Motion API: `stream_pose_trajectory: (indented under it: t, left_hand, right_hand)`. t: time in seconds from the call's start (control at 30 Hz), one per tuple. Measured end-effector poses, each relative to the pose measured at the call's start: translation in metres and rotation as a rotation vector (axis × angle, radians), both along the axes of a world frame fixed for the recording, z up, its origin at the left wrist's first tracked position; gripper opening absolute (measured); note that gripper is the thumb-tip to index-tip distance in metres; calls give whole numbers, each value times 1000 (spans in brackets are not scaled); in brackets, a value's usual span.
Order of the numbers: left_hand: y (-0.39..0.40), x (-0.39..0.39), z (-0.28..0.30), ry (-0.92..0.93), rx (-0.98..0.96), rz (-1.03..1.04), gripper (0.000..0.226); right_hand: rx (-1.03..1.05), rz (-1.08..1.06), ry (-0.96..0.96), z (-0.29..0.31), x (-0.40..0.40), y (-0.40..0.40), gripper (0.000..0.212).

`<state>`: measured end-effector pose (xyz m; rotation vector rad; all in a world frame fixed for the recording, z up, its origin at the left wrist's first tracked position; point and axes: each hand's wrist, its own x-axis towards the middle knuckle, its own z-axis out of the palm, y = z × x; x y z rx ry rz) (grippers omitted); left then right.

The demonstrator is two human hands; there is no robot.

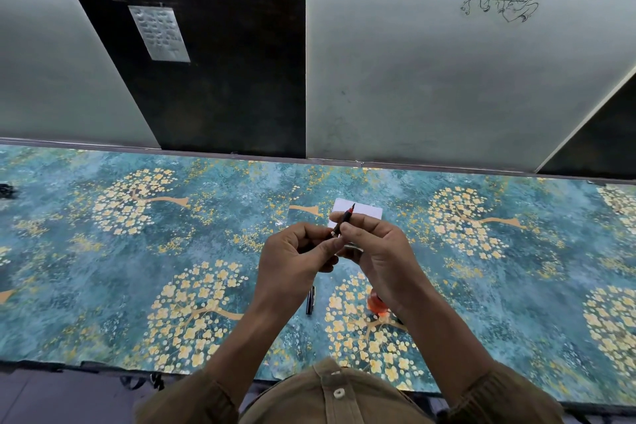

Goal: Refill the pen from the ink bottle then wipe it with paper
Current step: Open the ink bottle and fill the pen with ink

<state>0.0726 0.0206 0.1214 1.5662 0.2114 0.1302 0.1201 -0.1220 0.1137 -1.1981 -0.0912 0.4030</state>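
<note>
I hold the slim dark pen section with its reddish, ink-stained nib end (344, 221) up above the blue-green table covering printed with yellow blossom trees (144, 251), its tip tilted away from me and a little to the right; my right hand (375, 251) pinches it near the middle between thumb and forefinger, the other fingers curled below; my left hand (292, 263) pinches its lower end, where a small metal ring shows, with the fingertips drawn together; the two hands touch at the pen; just beyond the pen, lying flat on the covering, is the small white rectangular sheet of paper (366, 212), partly hidden by my fingers; nearer to me than the pen, under my right wrist, sits the small clear ink bottle of orange-red ink (375, 306), mostly hidden by that wrist, so whether it is capped I cannot tell; to the left of the bottle, between my forearms, lies the black cylindrical pen barrel (310, 299), apart from the bottle and pointing away from me; beyond the paper, pale grey panels (430, 79) and a dark wooden board (213, 79) rise from the far edge of the table; my olive-brown buttoned shirt (330, 396) shows at the near edge.
</note>
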Motion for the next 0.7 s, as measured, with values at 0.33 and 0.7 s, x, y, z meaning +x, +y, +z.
stream_pose_trajectory:
  t: [0.33, 0.7]
  left_hand:
    - [-2, -1, 2, 17, -13, 32, 17]
    - [1, 5, -2, 26, 0, 73, 12]
  right_hand:
    - [-32, 24, -20, -2, 5, 3, 9]
    - [-77, 62, -8, -5, 18, 6, 16]
